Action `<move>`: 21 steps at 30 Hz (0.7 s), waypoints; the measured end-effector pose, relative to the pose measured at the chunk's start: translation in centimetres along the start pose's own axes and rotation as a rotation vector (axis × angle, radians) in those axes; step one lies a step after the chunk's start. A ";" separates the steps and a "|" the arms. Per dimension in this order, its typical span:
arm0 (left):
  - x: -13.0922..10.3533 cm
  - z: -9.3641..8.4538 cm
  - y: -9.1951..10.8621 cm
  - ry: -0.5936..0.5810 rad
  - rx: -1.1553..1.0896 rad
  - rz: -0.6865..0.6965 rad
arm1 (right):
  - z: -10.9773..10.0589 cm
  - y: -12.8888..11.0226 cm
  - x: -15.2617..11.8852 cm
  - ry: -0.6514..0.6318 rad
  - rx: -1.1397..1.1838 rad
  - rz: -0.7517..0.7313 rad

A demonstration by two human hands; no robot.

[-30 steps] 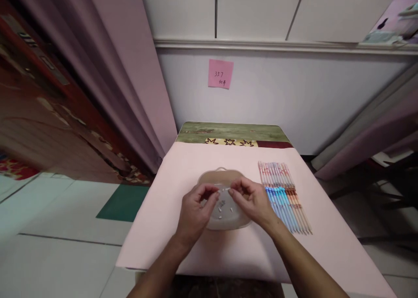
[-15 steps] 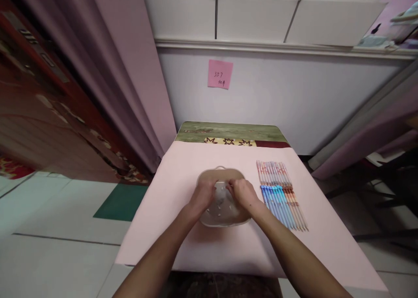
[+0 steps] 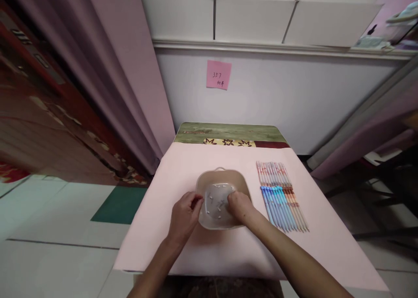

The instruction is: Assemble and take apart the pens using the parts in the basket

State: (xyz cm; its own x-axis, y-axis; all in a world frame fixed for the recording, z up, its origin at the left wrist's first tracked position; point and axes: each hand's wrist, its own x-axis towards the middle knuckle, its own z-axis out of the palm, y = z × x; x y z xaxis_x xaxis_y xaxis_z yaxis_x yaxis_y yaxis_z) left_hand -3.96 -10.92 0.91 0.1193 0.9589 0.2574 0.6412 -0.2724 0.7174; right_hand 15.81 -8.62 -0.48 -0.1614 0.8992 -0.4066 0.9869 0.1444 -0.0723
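A beige, rounded-square basin (image 3: 203,178) with a small loop handle sits on the pink-covered table. Several small whitish pieces (image 3: 219,205) lie scattered on its bottom. By the left rim is my left hand (image 3: 185,214), thumb and fingertips pinched together; whatever they hold is too small to make out. My right hand (image 3: 240,205) reaches into the right side of the basin with its fingers closed, and its fingertips are hidden from me.
To the right of the basin lie a row of blue pens (image 3: 279,208), some brown-and-beige pens (image 3: 296,208), and a row of pale, red-patterned pens (image 3: 273,173) behind them. A pink note (image 3: 218,75) is stuck on the white wall beyond the table.
My left hand has moved out of the basin to its left rim. My right hand has shifted slightly lower inside the basin, and more of the small pieces show.
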 end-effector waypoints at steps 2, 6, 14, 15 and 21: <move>-1.1 0.3 -1.1 0.132 -0.062 -0.066 | 0.4 -0.4 0.2 0.011 -0.003 -0.009; -3.6 1.9 -4.6 0.337 -0.139 -0.245 | 0.1 -0.4 0.3 0.053 -0.008 -0.022; -6.1 4.2 -7.8 0.200 -0.213 -0.185 | -4.3 3.1 1.7 0.228 -0.012 0.048; -6.2 4.1 -7.8 0.178 -0.207 -0.151 | -4.6 3.5 1.8 0.238 -0.012 0.059; -6.6 3.9 -8.1 0.067 -0.029 0.156 | -3.1 2.7 2.8 0.221 -0.014 0.070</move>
State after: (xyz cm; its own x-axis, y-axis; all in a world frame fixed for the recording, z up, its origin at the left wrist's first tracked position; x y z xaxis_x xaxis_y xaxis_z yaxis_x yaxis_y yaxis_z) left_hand -6.95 -14.71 -9.13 0.1639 0.8976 0.4092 0.5964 -0.4205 0.6837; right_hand 18.03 -4.41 1.00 -0.0884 0.9757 -0.2003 0.9959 0.0826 -0.0370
